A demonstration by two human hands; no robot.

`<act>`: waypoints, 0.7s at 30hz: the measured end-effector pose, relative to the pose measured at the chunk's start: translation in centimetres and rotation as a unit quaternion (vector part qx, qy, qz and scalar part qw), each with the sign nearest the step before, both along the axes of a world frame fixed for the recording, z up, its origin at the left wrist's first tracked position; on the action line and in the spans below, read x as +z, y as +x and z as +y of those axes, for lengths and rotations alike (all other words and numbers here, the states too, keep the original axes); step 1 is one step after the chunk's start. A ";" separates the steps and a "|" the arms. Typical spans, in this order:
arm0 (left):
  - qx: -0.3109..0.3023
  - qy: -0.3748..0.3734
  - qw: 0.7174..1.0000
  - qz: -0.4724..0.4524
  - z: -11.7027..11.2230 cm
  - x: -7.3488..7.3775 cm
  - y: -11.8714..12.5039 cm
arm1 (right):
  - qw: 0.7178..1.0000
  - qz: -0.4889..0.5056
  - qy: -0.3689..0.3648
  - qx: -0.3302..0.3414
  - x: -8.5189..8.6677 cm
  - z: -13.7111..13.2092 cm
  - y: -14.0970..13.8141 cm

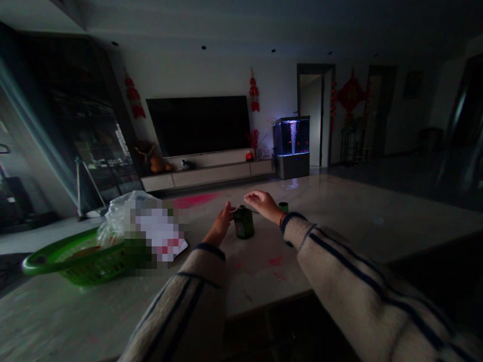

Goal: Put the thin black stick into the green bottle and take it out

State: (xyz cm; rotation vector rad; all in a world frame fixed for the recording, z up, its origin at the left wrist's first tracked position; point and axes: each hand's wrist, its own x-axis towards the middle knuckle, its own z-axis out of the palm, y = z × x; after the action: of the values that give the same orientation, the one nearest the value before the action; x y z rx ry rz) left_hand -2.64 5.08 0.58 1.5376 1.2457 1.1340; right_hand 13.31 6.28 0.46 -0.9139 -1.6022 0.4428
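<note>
A small dark green jar (243,222) stands upright on the pale stone table (339,221). My left hand (221,225) is just left of it, fingers stretched out and apart, holding nothing. My right hand (262,203) hovers above and slightly right of the jar, fingers extended and loosely spread, palm down, not touching it. A small green lid or cap (283,206) lies on the table just behind my right wrist. Both arms wear a pale sleeve with dark stripes.
A green plastic basket (71,259) with a plastic bag and a blurred package sits at the table's left. Pink marks (276,261) lie on the tabletop. Beyond are a wall television (198,124), a low cabinet and a lit fish tank (292,146).
</note>
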 end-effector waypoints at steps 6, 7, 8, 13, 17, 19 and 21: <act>-0.001 -0.001 1.000 0.003 0.3 -0.2 -0.1 | 0.952 -0.221 -0.101 -0.188 -0.6 0.1 2.0; -0.001 0.000 1.000 0.001 0.3 -0.2 -0.1 | 0.928 -0.286 -0.123 -0.207 -0.9 -0.1 2.2; 0.000 0.000 1.000 0.000 0.4 -0.2 -0.1 | 0.903 -0.342 -0.142 -0.219 -1.1 -0.2 2.3; 0.001 -0.001 1.000 0.002 0.4 -0.2 -0.1 | 0.854 -0.437 -0.165 -0.230 -1.7 -1.0 2.2; -0.003 -0.001 1.000 0.001 0.3 -0.2 -0.1 | 0.847 -0.447 -0.159 -0.238 -1.4 -1.4 1.9; 0.000 -0.004 1.000 0.000 0.3 -0.2 -0.1 | 0.846 -0.446 -0.161 -0.244 -1.2 -1.4 1.9; 0.003 -0.003 1.000 0.000 0.3 -0.2 -0.1 | 0.844 -0.444 -0.168 -0.249 -1.1 -1.4 2.0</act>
State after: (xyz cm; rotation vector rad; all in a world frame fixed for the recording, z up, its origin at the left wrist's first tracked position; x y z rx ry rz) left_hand -2.71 5.34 0.41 1.5312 1.2534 1.1317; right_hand 15.28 4.91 -0.66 -1.9434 -2.0152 -0.1231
